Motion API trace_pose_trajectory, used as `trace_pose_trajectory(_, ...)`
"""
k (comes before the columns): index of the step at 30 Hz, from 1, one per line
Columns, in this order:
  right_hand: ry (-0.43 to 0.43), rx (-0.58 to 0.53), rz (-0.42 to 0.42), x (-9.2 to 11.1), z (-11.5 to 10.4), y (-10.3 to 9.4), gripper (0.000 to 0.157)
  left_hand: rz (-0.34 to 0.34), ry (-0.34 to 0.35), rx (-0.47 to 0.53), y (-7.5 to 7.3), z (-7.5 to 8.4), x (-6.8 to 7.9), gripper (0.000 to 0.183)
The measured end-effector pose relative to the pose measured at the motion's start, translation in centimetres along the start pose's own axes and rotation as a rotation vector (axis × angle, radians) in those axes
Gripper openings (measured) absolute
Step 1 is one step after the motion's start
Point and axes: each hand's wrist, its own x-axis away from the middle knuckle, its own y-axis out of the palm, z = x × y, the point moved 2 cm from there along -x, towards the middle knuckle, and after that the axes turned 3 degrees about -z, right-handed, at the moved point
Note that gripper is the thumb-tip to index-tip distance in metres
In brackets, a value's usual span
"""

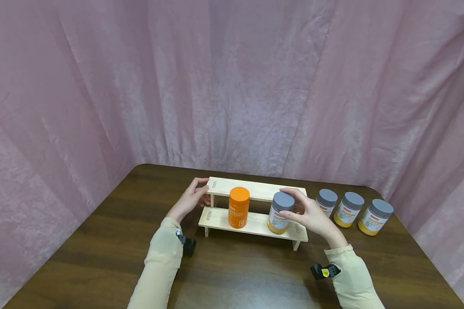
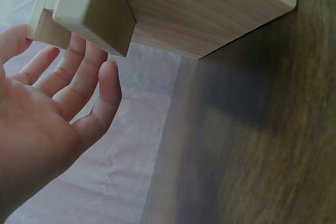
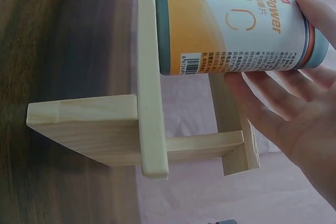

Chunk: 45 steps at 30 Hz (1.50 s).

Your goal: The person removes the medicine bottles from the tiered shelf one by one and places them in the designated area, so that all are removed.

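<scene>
A two-tier wooden rack (image 1: 251,223) stands on the table. My left hand (image 1: 189,199) is at the left end of its upper board (image 1: 255,189), thumb and forefinger holding that end while the other fingers curl loosely below. On the lower board, an orange supplement jar (image 1: 238,210) stands upright left of the middle. To its right, my right hand (image 1: 312,214) grips a grey-lidded supplement jar (image 1: 277,221) around the lid. The right wrist view shows this jar's white-and-yellow label (image 3: 236,30), its base right at the lower board (image 3: 149,77).
Three more grey-lidded jars, the nearest jar (image 1: 326,201), a middle jar (image 1: 348,210) and an outer jar (image 1: 375,218), stand on the brown table (image 1: 112,244) right of the rack. A pink curtain (image 1: 232,86) hangs behind the table.
</scene>
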Motion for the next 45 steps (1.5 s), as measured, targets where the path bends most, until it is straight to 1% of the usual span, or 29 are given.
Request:
trace_pose_trajectory(4,-0.015,0.009,0.004,0.0,0.0,0.0,0.061,0.005,0.016,0.003,0.1,0.0,0.1,0.045)
trace_pose_trajectory(7,-0.019,0.011,-0.002,0.0,0.0,-0.1,0.062,0.007,0.016,0.002,0.1,0.0,0.1,0.044)
trace_pose_trajectory(11,-0.016,-0.018,-0.026,0.1,0.1,-0.2,0.063,0.014,0.01,-0.002,0.1,-0.1,-0.1,0.043)
trace_pose_trajectory(17,0.006,-0.138,-0.05,0.1,0.3,-0.3,0.066,0.016,0.011,-0.004,0.1,-0.3,-0.1,0.043)
trace_pose_trajectory(19,0.028,-0.186,-0.043,0.2,0.4,-0.5,0.067,0.017,0.014,-0.003,0.1,-0.3,-0.1,0.043)
trace_pose_trajectory(24,0.063,-0.243,-0.025,0.4,0.7,-0.9,0.065,0.016,0.025,0.003,0.2,-0.4,-0.1,0.042)
trace_pose_trajectory(37,0.056,-0.233,0.02,0.7,0.7,-1.8,0.061,0.01,0.02,0.006,0.1,-0.5,-0.2,0.044)
trace_pose_trajectory(41,0.05,-0.227,0.043,0.9,0.7,-2.3,0.059,0.005,0.016,0.004,0.1,-0.6,-0.2,0.045)
trace_pose_trajectory(45,0.036,-0.211,0.059,1.1,0.6,-2.9,0.058,0.007,0.019,0.0,0.0,-0.4,-0.2,0.044)
